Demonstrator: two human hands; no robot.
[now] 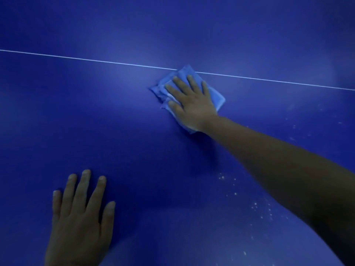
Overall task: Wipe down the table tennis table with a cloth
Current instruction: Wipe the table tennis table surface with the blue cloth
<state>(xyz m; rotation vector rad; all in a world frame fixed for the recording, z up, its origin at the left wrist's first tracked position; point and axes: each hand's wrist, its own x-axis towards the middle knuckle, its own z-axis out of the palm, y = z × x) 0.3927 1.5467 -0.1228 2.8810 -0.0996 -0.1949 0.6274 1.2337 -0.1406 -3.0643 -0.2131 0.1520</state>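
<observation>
Blue folded cloth [192,87] lay pressed under the flat-fingered right hand [192,100] at the table's [134,141] white line [76,58]; left hand [80,217] rested flat, holding nothing; white specks [255,204] remained nearby, unwiped.

One tabletop [115,131] fills the view, blue all over. One thin white line [76,58] crosses it from side to side. One folded blue cloth [215,96] lies on it. Two bare hands show: one left hand [80,217] and one right hand [190,100]. White specks [255,204] are scattered at the right, too many and too small to count
</observation>
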